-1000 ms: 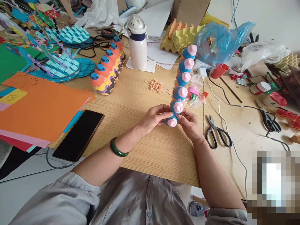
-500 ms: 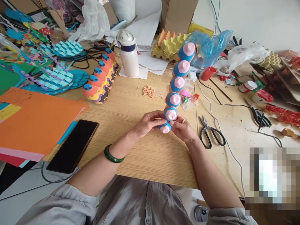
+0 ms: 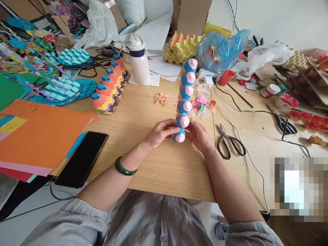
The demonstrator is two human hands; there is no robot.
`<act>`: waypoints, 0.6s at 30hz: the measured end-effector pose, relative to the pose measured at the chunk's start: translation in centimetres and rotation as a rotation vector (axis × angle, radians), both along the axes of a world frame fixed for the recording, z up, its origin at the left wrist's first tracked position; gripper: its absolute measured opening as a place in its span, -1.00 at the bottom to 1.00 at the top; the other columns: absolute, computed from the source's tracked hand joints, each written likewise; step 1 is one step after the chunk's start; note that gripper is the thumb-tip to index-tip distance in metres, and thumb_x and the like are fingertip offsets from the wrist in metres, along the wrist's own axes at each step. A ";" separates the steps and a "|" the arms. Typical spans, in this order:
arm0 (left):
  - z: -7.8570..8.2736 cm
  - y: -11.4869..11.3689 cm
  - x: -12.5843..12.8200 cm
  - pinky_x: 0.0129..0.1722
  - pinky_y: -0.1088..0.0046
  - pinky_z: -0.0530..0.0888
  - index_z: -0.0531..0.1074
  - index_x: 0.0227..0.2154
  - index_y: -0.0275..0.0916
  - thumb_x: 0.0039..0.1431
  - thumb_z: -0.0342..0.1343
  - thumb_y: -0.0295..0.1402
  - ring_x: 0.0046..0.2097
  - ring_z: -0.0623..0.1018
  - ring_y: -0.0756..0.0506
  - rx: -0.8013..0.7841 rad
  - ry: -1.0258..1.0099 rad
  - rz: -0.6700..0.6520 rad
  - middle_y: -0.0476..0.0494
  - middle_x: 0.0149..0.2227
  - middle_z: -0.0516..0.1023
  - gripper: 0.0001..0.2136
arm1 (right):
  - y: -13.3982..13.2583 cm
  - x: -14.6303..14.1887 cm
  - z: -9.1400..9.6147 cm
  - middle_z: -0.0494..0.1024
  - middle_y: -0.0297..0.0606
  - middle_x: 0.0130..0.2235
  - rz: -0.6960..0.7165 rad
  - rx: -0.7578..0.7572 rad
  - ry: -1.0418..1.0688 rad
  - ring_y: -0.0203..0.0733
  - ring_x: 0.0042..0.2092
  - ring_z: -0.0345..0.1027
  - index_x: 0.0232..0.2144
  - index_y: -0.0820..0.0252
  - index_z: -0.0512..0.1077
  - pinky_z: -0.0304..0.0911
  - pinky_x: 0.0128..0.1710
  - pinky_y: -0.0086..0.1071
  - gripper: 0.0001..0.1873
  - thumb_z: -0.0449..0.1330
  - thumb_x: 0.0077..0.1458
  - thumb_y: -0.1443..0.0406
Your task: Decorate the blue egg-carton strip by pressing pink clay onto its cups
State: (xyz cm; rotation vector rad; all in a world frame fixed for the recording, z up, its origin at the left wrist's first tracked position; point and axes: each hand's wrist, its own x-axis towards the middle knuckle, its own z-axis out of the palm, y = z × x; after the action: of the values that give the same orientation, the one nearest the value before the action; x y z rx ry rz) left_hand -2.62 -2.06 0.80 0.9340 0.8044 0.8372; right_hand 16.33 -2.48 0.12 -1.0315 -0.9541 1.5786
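An egg-carton strip (image 3: 186,92) painted blue, with a pink dab on each of its several bumps, is held up over the table in front of me. My left hand (image 3: 162,134) pinches its near end from the left, thumb on top. From the right, the fingers of my right hand (image 3: 199,136) close on the same end, partly hidden behind the strip. Right of that hand lie black-handled scissors (image 3: 228,142). Beyond the strip are small plastic bags (image 3: 203,104) with pink, green and red bits. A heap of orange shavings (image 3: 161,99) lies left of it.
A painted orange, yellow and purple egg-carton strip (image 3: 110,85) and a white bottle (image 3: 137,61) stand at the back left. A phone (image 3: 82,159) and orange paper (image 3: 46,133) lie left. Cables (image 3: 238,143) cross the right side, near a red cup (image 3: 226,78).
The strip's far end has swung left and lower, so it stands straighter from my hands. My right thumb has shifted back off its top. The camera view has shifted slightly.
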 end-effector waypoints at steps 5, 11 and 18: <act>-0.4 0.0 0.4 -0.55 0.61 0.17 0.52 -0.30 -0.24 -0.08 0.44 -0.19 -0.49 0.33 0.14 -0.002 0.012 0.030 0.07 -0.41 0.46 -0.67 | -0.2 -0.3 0.1 0.66 -0.24 -0.07 -0.022 0.095 -0.130 -0.10 -0.08 0.54 0.12 0.00 0.43 0.50 -0.13 -0.23 -0.34 0.32 0.05 -0.13; -0.8 0.0 0.6 -0.51 0.56 0.23 0.52 -0.31 -0.26 -0.03 0.40 -0.11 -0.48 0.38 0.08 0.060 0.100 -0.048 0.04 -0.48 0.45 -0.65 | -0.6 -1.2 -0.9 0.67 -0.23 -0.17 -0.115 0.231 -0.356 -0.11 -0.13 0.55 0.18 0.09 0.39 0.45 -0.20 -0.29 -0.21 0.43 -0.03 -0.05; -0.4 0.8 -0.1 -0.49 0.56 0.25 0.60 -0.36 -0.27 0.13 0.23 -0.23 -0.44 0.33 0.06 0.162 0.253 0.329 -0.01 -0.44 0.47 -0.81 | -0.7 -1.2 -0.3 0.64 -0.26 -0.30 -0.113 0.152 -0.476 -0.14 -0.30 0.55 0.06 0.21 0.48 0.41 -0.26 -0.26 -0.39 0.36 0.05 0.01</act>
State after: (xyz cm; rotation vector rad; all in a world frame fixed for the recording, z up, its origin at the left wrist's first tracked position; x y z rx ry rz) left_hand -2.72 -1.30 0.36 1.0811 1.1434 1.0950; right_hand 15.10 -3.19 -0.17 -1.3571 -1.2872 1.1668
